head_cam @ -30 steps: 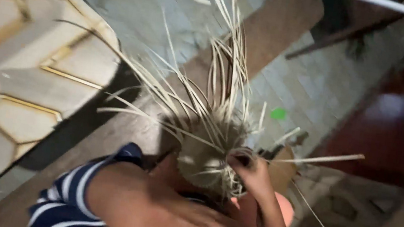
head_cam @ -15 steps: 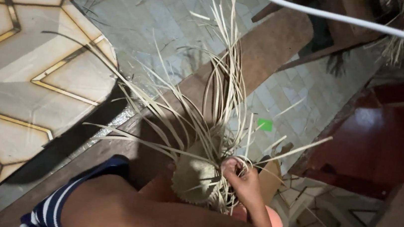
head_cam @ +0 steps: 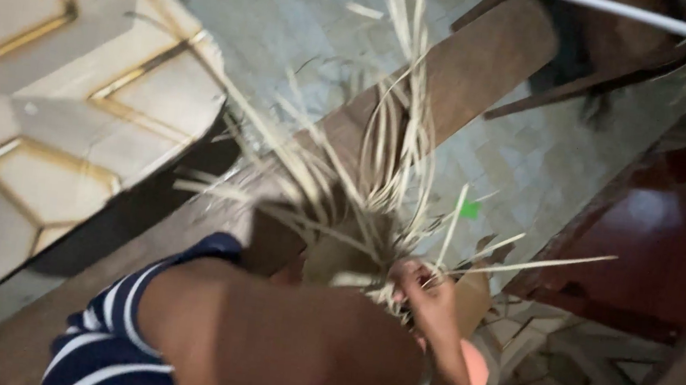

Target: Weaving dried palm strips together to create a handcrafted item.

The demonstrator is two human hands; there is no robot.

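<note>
A bundle of pale dried straw strips (head_cam: 390, 146) fans upward from a partly woven base (head_cam: 336, 255) that rests on a long brown wooden plank (head_cam: 491, 72). My right hand (head_cam: 422, 290) is closed around several strips at the base's right edge, with loose ends sticking out to the right. My bare knee (head_cam: 292, 348) and blue-and-white striped shorts (head_cam: 102, 345) fill the lower middle and hide the near side of the base. My left hand is out of sight.
A cream panel with gold hexagon lines (head_cam: 55, 103) lies at left, and grey paved floor (head_cam: 293, 17) at the top. A dark red surface (head_cam: 677, 245) is at right, a white cord (head_cam: 634, 12) crosses top right, and a pink round object (head_cam: 473, 367) sits by my forearm.
My right hand has kept hold of the strips at the base while working them. The strips have spread and bent, and the view has shifted slightly.
</note>
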